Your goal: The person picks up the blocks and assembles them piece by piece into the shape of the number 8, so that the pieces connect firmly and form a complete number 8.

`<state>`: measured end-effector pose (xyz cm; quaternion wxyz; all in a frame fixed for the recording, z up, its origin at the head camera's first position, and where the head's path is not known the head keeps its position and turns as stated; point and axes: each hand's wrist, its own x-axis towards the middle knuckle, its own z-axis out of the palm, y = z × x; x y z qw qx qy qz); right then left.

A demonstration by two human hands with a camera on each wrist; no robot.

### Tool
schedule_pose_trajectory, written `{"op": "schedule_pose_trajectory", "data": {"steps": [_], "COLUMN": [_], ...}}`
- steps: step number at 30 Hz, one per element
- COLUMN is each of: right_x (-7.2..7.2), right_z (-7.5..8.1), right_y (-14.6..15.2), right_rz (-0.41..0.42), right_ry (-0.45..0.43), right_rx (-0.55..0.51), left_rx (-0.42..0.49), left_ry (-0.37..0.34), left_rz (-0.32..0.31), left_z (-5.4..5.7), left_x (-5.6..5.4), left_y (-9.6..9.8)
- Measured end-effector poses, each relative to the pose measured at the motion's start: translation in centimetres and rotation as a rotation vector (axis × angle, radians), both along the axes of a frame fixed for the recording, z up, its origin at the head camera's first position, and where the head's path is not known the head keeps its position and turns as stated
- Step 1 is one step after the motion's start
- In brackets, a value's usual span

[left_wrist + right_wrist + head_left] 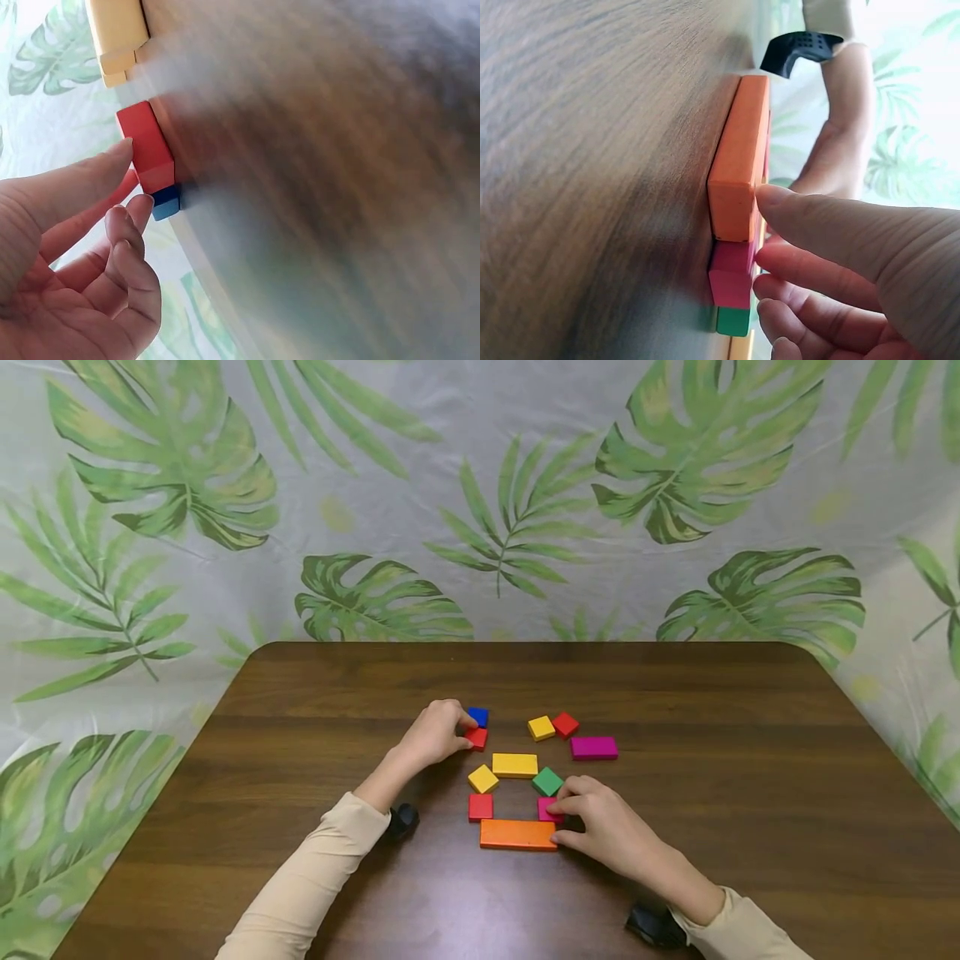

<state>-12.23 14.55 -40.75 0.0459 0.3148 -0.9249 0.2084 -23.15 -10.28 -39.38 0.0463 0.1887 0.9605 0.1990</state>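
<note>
My left hand (433, 732) is at a red cube (477, 739) and a blue cube (477, 717), which sit against each other. In the left wrist view the thumb lies on the near side of the red cube (146, 142) and the index finger reaches behind it; the blue cube (166, 202) is just beyond. My right hand (603, 822) has its thumb on the right end of a long orange block (517, 834). Its index finger touches a magenta cube (731, 274) beside that block. A green cube (548, 782) lies just past the magenta one.
A yellow rectangular block (514, 766), a yellow cube (483, 779) and a red cube (481, 807) complete a ring with the orange block. Farther back lie another yellow cube (541, 728), a red cube (566, 725) and a purple block (594, 748). The wooden table (300, 777) meets a leaf-patterned curtain.
</note>
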Motion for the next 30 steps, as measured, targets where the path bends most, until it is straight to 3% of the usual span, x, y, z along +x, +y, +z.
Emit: {"op": "schedule_pose_trajectory", "data": {"steps": [12,30], "right_x": [0.0,0.0], "right_z": [0.1,0.0], "right_y": [0.0,0.0], "right_rz": [0.014,0.007], "right_ry": [0.003,-0.002], "right_rx": [-0.009,-0.001], "left_rx": [-0.009,0.161], "left_ry": [0.017,-0.062], "left_rz": [-0.037,-0.023], "left_z": [0.1,-0.5], "left_x": [0.2,2.4], "left_y": [-1.2,-3.4]}}
